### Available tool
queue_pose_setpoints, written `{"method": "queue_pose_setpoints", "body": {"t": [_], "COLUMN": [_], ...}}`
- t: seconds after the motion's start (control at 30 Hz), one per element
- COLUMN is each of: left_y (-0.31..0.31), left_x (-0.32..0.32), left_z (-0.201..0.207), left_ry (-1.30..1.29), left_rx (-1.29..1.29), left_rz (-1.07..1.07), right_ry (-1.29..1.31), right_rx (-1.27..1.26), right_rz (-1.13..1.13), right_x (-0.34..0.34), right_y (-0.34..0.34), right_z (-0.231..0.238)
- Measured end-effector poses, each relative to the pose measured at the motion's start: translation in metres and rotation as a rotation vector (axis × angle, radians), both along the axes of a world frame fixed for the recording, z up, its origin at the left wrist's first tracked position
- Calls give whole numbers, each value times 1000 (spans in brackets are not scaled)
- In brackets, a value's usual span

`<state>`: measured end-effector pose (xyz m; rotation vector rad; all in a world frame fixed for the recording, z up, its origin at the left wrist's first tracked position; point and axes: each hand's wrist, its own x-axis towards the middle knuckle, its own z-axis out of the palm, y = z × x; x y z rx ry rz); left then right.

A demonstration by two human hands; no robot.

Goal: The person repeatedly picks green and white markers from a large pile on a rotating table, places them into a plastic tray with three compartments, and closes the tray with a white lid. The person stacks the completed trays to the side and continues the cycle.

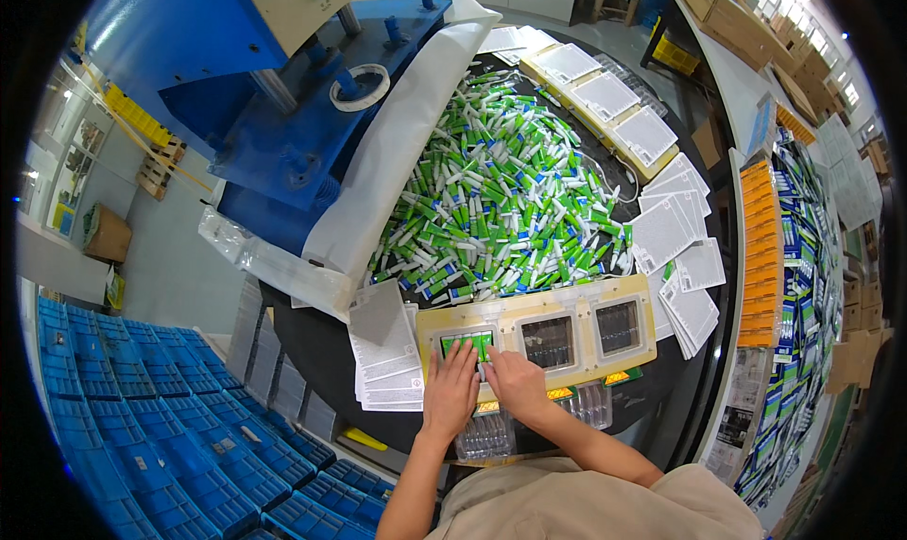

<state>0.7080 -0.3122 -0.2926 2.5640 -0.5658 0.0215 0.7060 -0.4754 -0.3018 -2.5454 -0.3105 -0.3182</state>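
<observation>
A cream-yellow tray (pixel 586 370) with three windows lies near me on the round black table. In its left window a row of small green-and-white tubes (pixel 470 343) lies side by side. My left hand (pixel 452 389) rests on their lower ends with its fingers stretched out. My right hand (pixel 518 381) reaches in from the right, fingertips extended to the right end of the row; whether it pinches a tube is hard to see. The middle window (pixel 547 342) and right window (pixel 618 327) show dark, clear-plastic hollows without tubes.
A large heap of green, white and blue tubes (pixel 510 190) covers the table beyond the tray. White printed cards (pixel 387 342) lie on both sides. A second yellow tray (pixel 605 101) holds cards. A blue press (pixel 293 134) stands left; blue crates (pixel 151 427) sit lower left. Clear plastic blisters (pixel 588 406) lie near me.
</observation>
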Motion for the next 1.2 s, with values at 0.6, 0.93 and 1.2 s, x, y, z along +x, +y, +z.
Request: {"method": "queue_pose_setpoints", "body": {"t": [0.6, 0.93, 1.2], "left_y": [-16, -20, -52], "left_x": [181, 167, 8], "left_z": [4, 6, 27], "left_ry": [-141, -151, 511], "left_rx": [417, -223, -914], "left_rz": [-282, -74, 443], "right_ry": [-178, -91, -30], "right_rx": [-591, 24, 79], "right_rz": [273, -98, -142], "right_x": [190, 9, 14], "right_y": [-53, -100, -77], "right_z": [9, 44, 19]}}
